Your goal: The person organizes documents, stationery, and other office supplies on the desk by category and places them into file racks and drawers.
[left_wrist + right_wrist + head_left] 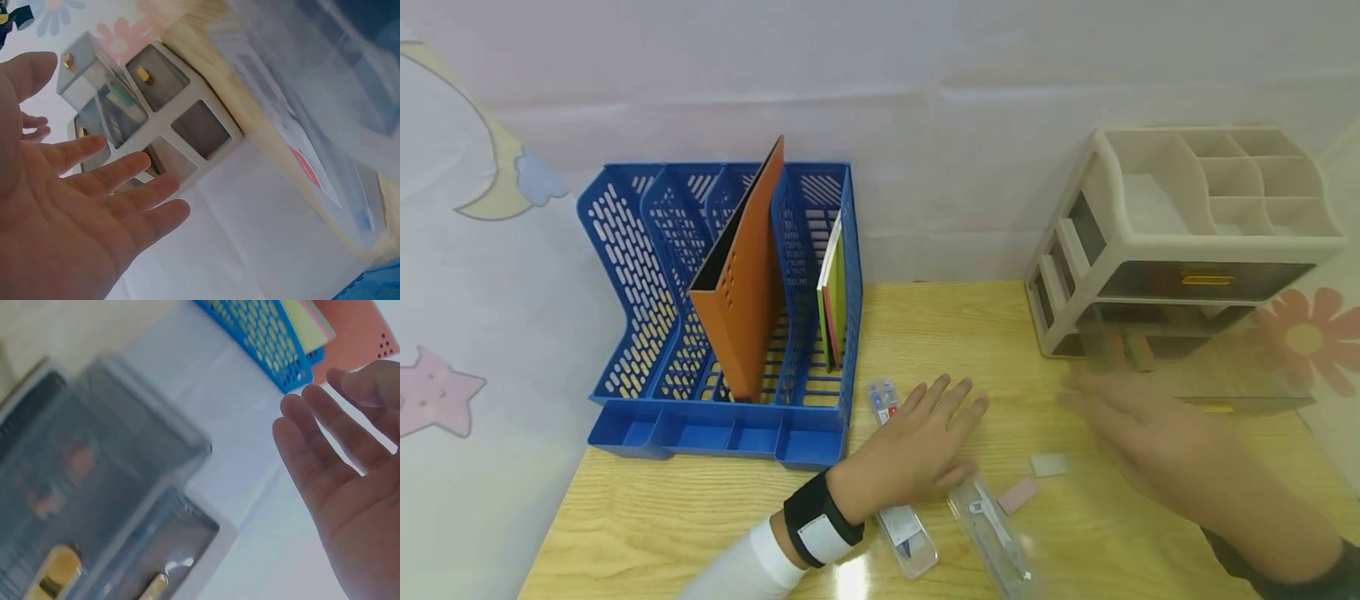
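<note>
My left hand, its fingers spread and straight, hovers over or rests on a slim clear case; whether it touches cannot be told. Beside its thumb lies a second clear case with a white tool inside. A pink block and a white block, like erasers, lie between the hands. My right hand, blurred and holding nothing, is in front of the pulled-out clear drawer. Small orange and green pieces sit in that drawer. Loosely extended fingers show in the right wrist view.
A blue file rack stands at the left, holding an orange folder and thin booklets. The off-white drawer organizer with top compartments stands at the back right. A pale wall cloth hangs behind the wooden table.
</note>
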The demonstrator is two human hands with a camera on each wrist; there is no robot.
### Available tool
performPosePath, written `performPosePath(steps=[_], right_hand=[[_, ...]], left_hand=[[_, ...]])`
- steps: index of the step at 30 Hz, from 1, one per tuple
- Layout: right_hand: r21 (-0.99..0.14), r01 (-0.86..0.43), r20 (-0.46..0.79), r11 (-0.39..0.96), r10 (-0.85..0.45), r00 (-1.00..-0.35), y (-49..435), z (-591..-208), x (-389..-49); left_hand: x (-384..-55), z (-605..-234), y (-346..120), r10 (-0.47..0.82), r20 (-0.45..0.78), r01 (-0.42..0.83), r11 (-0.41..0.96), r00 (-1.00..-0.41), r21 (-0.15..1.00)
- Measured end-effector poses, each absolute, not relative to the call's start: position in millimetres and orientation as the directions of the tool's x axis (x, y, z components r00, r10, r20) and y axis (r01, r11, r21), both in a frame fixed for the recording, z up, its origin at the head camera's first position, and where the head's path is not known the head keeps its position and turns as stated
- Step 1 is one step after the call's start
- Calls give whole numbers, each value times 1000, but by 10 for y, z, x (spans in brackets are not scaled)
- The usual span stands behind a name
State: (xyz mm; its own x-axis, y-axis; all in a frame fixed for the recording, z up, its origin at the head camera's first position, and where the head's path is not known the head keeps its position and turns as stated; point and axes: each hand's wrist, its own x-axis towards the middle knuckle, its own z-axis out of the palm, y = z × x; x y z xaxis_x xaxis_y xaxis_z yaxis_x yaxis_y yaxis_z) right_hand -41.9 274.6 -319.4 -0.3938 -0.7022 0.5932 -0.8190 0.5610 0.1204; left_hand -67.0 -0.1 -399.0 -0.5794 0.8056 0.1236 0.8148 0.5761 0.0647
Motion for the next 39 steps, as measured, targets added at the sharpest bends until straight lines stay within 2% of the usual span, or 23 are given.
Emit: performPosePath(steps=[3,18,26,29,39], right_hand=[[106,-817,568,567,-709,-418,2702,-3294,-355],[-127,-805,348,580,-733,-584,2783,-4104,-236],[-173,-752,186,636,-729,-659,2837,-4284,-214],[-148,-750,162,644,-733,-661,2839,-4297,-213],[-154,-767,235,623,-731,-640,2869,-4357,-236]], left_hand=[[-632,-3996,28,816,114,824,562,-566,68],[-479,-4076,66,880,142,886,463,-454,-36],[-393,-4115,5,886,143,890,452,-440,-63],[-379,-4121,-14,888,148,891,449,-436,-69],[-352,-4137,-45,886,157,891,450,-436,-64]])
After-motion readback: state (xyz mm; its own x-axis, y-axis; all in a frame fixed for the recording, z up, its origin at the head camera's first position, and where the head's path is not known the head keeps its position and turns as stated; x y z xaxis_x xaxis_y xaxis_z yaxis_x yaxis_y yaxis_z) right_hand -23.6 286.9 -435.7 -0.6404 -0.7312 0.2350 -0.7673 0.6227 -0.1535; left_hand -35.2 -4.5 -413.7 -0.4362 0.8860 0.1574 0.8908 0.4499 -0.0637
